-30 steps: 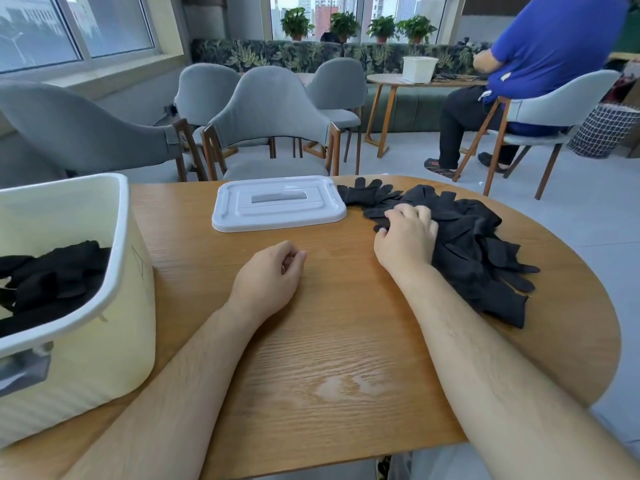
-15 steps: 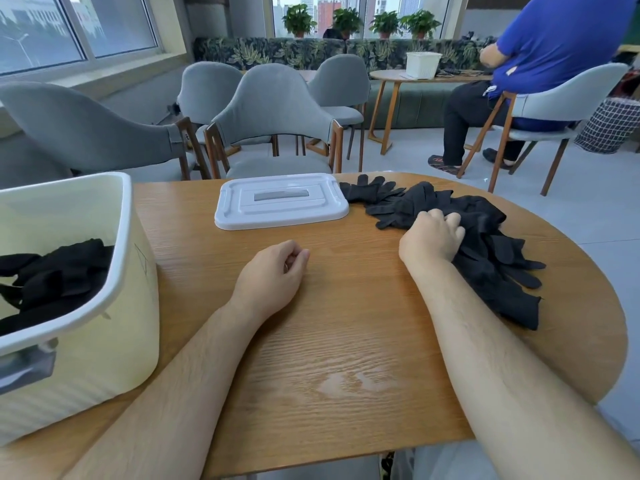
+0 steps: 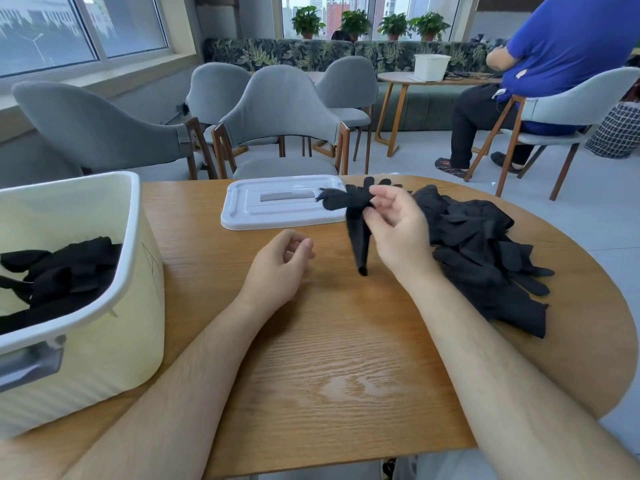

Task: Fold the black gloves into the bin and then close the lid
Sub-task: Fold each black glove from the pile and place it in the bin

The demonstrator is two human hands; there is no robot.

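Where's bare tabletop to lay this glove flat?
Bare wood lies between the forearms, from the lid down to the near table edge, and between the bin and the left hand. Crowded: the glove pile fills the right side; the lid takes the far edge.

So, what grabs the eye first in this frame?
The right hand pinches one black glove above the middle of the table, one end dangling in front of the white lid. Next comes the heap of black gloves on the table's right side, and the cream bin at the left edge with folded gloves inside. The left hand rests loosely curled, holding nothing.
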